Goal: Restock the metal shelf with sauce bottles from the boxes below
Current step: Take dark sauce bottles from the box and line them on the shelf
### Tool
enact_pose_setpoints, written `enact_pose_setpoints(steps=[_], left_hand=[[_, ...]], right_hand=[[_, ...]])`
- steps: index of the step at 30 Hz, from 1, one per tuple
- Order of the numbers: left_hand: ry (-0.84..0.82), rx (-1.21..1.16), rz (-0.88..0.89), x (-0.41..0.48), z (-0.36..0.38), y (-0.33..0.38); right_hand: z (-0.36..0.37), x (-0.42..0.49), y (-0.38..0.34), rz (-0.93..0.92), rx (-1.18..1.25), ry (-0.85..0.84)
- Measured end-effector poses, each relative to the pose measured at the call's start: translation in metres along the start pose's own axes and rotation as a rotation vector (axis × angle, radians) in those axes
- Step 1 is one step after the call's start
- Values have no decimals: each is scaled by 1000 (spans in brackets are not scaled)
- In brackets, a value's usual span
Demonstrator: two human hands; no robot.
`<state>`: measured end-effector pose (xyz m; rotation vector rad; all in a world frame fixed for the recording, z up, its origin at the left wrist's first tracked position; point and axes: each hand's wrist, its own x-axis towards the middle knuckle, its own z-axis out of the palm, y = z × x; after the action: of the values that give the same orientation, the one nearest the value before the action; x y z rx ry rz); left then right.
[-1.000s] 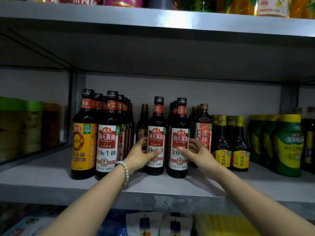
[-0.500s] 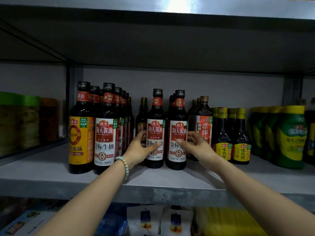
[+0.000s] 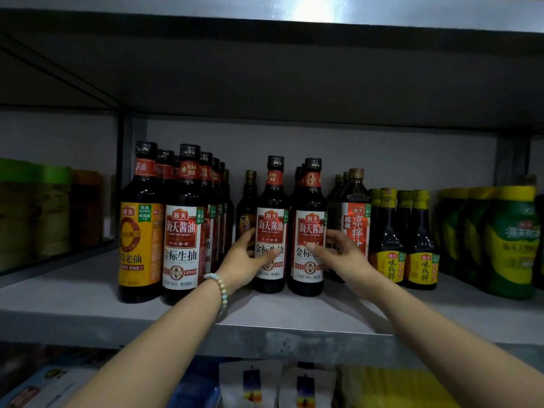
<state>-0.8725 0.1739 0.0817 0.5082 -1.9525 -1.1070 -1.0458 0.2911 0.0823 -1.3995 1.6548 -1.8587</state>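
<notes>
dark sauce bottles (image 3: 270, 231) (image 3: 309, 231) upright, caps up, in both hands (image 3: 245, 262) (image 3: 343, 256)

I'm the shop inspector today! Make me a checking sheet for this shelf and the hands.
Surface: grey metal shelf, bottles standing upright on it.
Job's things: two soy sauce bottles with red-and-white labels, left bottle and right bottle, side by side.
Clutter: nothing loose seen; nearby stand a yellow-label bottle, small yellow-capped bottles and green pouches.
Hands: left hand grips the left bottle; right hand grips the right bottle.
Cables: nothing seen.
Surroundings: upper shelf overhead, green-lidded jars to the left, packets below.
</notes>
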Motion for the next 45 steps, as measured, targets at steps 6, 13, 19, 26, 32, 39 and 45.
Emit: enact_pose_setpoints(steps=[6,13,19,26,32,39,45], left_hand=[[-1,4,-12,4,1,-5],[0,20,-18,10,-1,-5],[0,46,-15,11,-1,-6],[2,24,-3,6,3,-6],[67,100,2,-9,4,9],[155,243,-18,-56,0,51],[123,333,74,-125,36,70]], right_hand=[[0,2,1,-1,-42,1],[-1,8,4,9,-35,1],[-1,9,4,7,-39,-7],[1,4,4,4,-44,13],[-3,-5,-4,96,-97,-26],[-43,-50,-47,178,-186,-95],[-100,-127,-68,76,-354,-99]])
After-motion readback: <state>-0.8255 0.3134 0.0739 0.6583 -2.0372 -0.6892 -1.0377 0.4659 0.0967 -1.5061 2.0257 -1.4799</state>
